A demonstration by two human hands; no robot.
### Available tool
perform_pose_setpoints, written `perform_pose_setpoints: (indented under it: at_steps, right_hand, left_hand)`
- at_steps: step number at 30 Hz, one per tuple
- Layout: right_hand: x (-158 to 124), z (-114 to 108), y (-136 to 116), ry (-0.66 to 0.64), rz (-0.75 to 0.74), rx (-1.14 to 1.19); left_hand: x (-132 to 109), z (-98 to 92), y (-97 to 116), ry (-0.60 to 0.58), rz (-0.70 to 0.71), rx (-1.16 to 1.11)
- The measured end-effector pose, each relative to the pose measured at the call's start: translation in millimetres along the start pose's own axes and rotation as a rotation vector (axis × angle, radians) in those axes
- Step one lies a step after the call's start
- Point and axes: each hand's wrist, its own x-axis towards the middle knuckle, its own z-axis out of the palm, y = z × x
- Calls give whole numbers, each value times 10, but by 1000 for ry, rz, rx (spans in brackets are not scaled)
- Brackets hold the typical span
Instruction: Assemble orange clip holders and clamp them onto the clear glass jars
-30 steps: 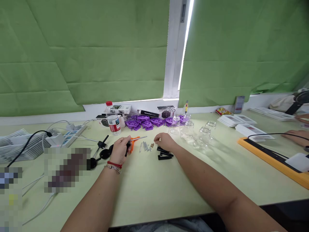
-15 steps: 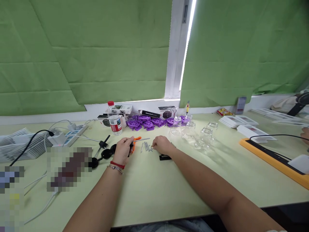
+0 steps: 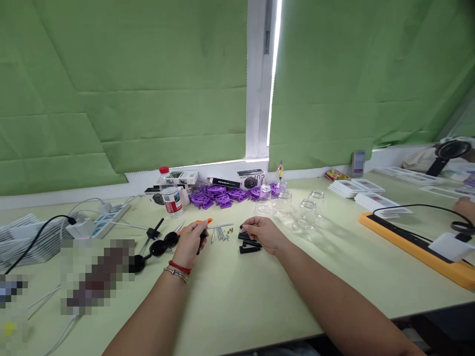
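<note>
My left hand [image 3: 191,242] is closed round the dark handle of a screwdriver, whose metal shaft [image 3: 222,226] points right. Just below that shaft lie several silver screws [image 3: 220,234] and a few small brass-coloured pieces [image 3: 230,230]. My right hand [image 3: 264,233] pinches a tiny dark piece [image 3: 241,226] between thumb and fingertips. Under its fingers are several black plastic parts [image 3: 250,249] on the table. An orange object [image 3: 210,220] shows partly behind my left hand.
Purple plastic parts [image 3: 222,198], a red-capped bottle [image 3: 171,195] and boxes line the back. Clear glass-like pieces [image 3: 308,210] stand right of centre. Black round parts [image 3: 158,247] lie left. An orange-edged power strip [image 3: 415,249] and another person's hand [image 3: 465,207] are far right.
My right hand has moved from the small hardware to above the black parts, with a tiny dark piece now visible in its fingers. The view has shifted slightly. My left hand still holds the screwdriver.
</note>
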Motion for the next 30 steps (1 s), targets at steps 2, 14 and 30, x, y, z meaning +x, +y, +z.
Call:
perform_pose_setpoints:
  at_steps: [2, 14, 30]
  right_hand:
    - [-5, -10, 34, -30, -18, 11]
    - [6, -44, 139, -49, -25, 8]
    - [20, -60, 162, -24, -162, -177]
  left_hand:
    - [-34, 50, -5, -37, -3, 6]
    - [-63, 138, -62, -94, -2, 24]
    - [-81, 149, -63, -107, -1, 39]
